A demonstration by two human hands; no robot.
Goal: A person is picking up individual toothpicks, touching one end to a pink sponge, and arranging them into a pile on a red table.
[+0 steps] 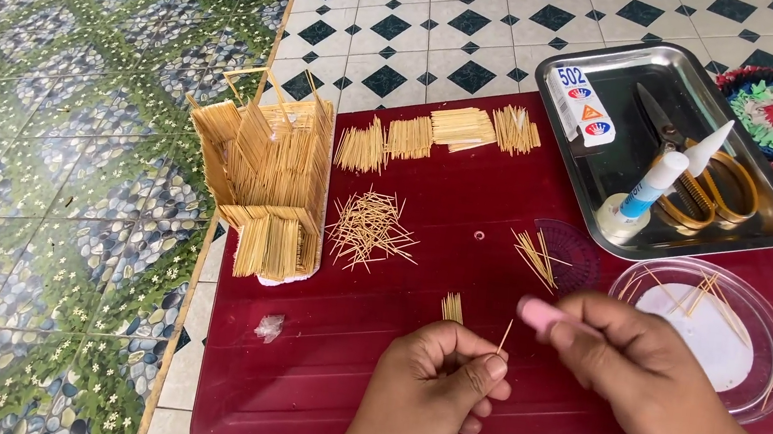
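The floor fills the left part of the frame with a green and blue pebble pattern, and at the top there are white tiles with dark diamonds. A low dark red table [332, 356] takes the middle and the right.

At the left edge of the table stands a small house model [269, 179] made of toothpicks, its walls upright. Just below it a little crumpled clear scrap [269, 327] lies on the red surface. To the right of the model a loose heap of toothpicks [370, 230] is scattered, and above it four neat bundles of cut sticks [439, 136] lie in a row.

In the lower middle the left hand [430, 392] has thumb and fingers pressed together on a single toothpick [505, 336]. The stick's long axis is nearly upright, leaning a little to the right, and its free end points up, away from the person. Just to the right, the right hand [640, 372] is closed around a small pink tool [538, 314], whose tip is close to the toothpick; I cannot tell if they touch.

At the lower right a clear round dish [762, 323] holds some sticks. At the upper right a steel tray [572, 122] carries scissors [701, 180], a glue bottle [658, 175] and a small glue pack [586, 104].
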